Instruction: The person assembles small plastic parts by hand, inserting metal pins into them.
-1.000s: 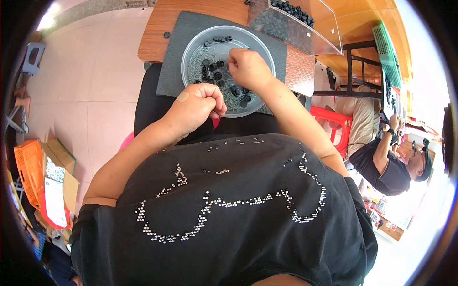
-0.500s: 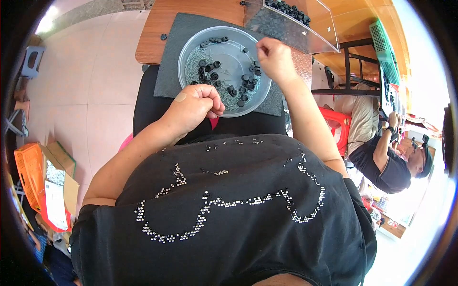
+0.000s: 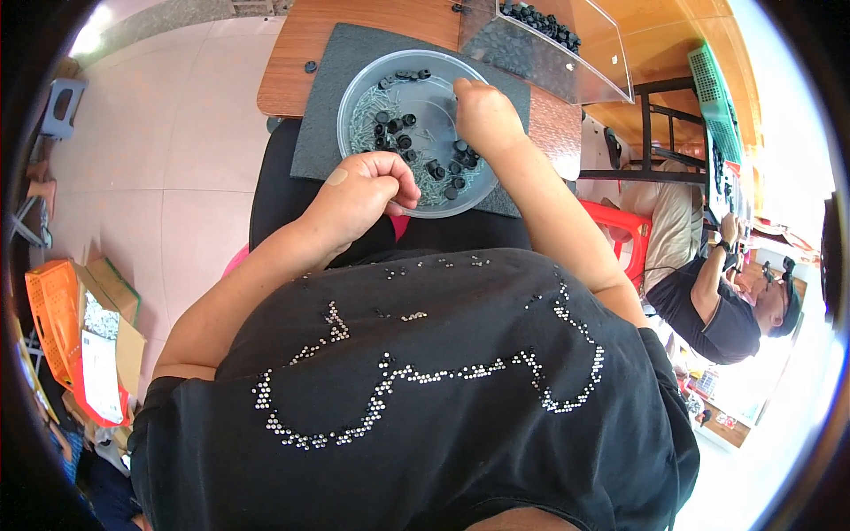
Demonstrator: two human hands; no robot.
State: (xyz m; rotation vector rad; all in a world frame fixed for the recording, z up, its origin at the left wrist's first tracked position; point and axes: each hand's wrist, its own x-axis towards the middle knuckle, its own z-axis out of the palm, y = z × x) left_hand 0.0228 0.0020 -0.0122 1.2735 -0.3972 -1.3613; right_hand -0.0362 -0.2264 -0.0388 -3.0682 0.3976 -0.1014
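Centrally, clear round dish [image 3: 354, 84], black caps [image 3: 396, 133], thin pins [image 3: 361, 124]

Clear bin [image 3: 567, 53] close behind bowl [image 3: 354, 88] — tight

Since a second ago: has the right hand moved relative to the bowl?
Yes. The right hand shifted from the bowl's near-centre toward its far right rim; the left hand stayed at the near edge.

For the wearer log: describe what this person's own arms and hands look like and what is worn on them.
Both forearms are bare, with no gloves, watch or rings visible. The left hand has a small tan plaster on its back. The right hand shows nothing worn. Short black sleeves belong to a black top with silvery stud lines.
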